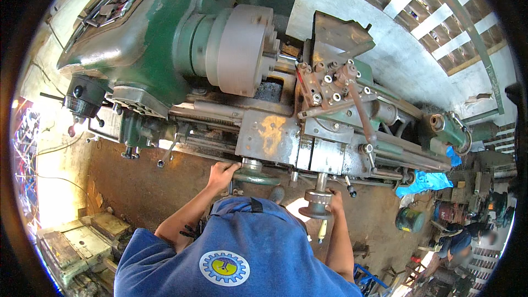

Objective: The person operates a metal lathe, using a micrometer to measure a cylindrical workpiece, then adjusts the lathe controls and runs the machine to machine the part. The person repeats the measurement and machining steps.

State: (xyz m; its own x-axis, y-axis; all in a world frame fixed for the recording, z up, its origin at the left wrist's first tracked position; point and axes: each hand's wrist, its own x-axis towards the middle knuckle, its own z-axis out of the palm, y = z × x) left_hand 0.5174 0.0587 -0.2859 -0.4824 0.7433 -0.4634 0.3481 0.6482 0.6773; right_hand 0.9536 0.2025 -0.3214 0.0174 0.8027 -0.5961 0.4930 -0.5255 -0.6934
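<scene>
Handwheel (pixel 257 179) and crank (pixel 317 203) jutted from the front of the lathe carriage (pixel 269 137). The left hand (pixel 221 176) was curled closed on the handwheel's left edge; the right hand (pixel 335 201) (fingers mostly hidden, closure impossible to tell) met the crank's right side.

No words or numbers are legible from my end. The one clear sign I see is a round emblem (pixel 224 268) on the blue shirt (pixel 291 253): a white disc carrying a dark blue toothed gear ring around a yellow centre, with a small dark figure inside that I cannot make out. On the bent green pipe (pixel 488 67) at the upper right I spot faint pale marks, too small to tell whether they are writing.
</scene>
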